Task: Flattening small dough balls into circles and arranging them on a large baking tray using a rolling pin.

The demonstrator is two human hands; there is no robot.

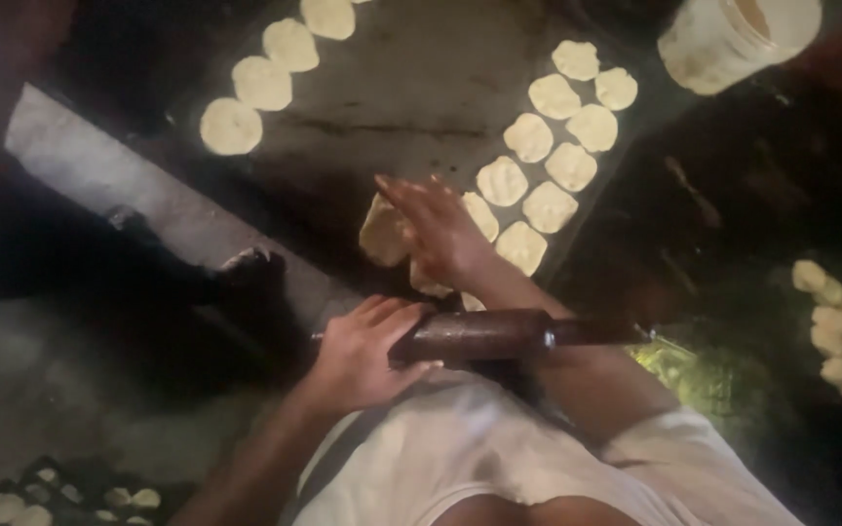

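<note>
Nearest item: white cloth (440,438) is lying across the person's lap, closest to the camera.
Rolling pin: dark wooden rolling pin (484,334) is lying crosswise just above the lap, apparently being kept within reach while the other hand is working.
Left hand: left hand (367,351) is resting on the pin's left end, fingers curled loosely over it, gripping it.
Right hand: right hand (436,226) is reaching forward over the dark work surface (411,97), fingers spread fairly wide and flat, holding nothing closed; it is touching or hovering just over a flattened dough disc (385,232), contact being hard to tell in the blur.
Right row: pale dough discs (557,136) are lying in two close lines on the surface's right side, set apart so they are not sticking.
Left row: four more discs (263,83) are lying in a diagonal line at upper left.
Container: pale floury tub (723,39) is standing at upper right, off the surface.
Dough balls: unrolled lumps (840,331) are sitting in a heap at far right, well apart from the hands.
</note>
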